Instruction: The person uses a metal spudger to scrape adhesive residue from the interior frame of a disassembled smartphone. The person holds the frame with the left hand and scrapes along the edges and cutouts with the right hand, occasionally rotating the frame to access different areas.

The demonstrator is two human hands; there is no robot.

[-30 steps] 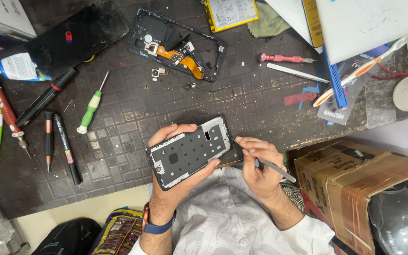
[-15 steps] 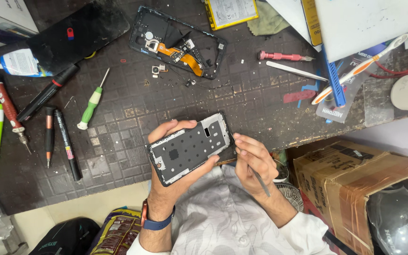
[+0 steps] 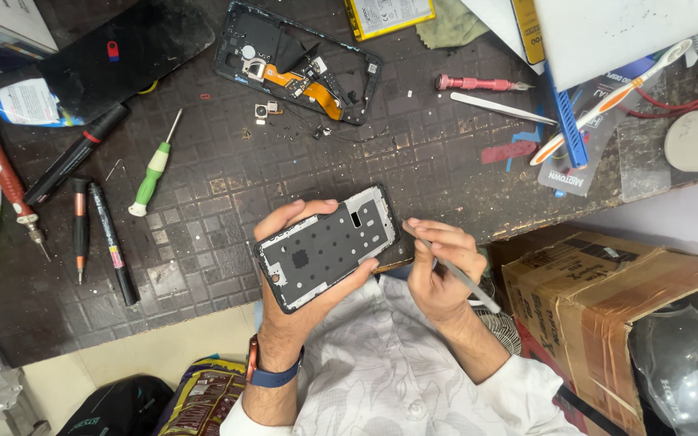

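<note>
From the head view, the left hand (image 3: 300, 274) cradles a phone frame (image 3: 329, 246) above the near edge of the dark worktop (image 3: 228, 202), its fingers (image 3: 284, 216) wrapped around the frame's edges; the right hand (image 3: 438, 270) sits just beside the frame's right end, fingers pressed together, pinching a thin grey tool (image 3: 466, 281); farther back lie an opened phone body (image 3: 300, 69), a green screwdriver (image 3: 153, 169) and tweezers (image 3: 501, 109); a cardboard box (image 3: 607, 299) stands right.
</note>
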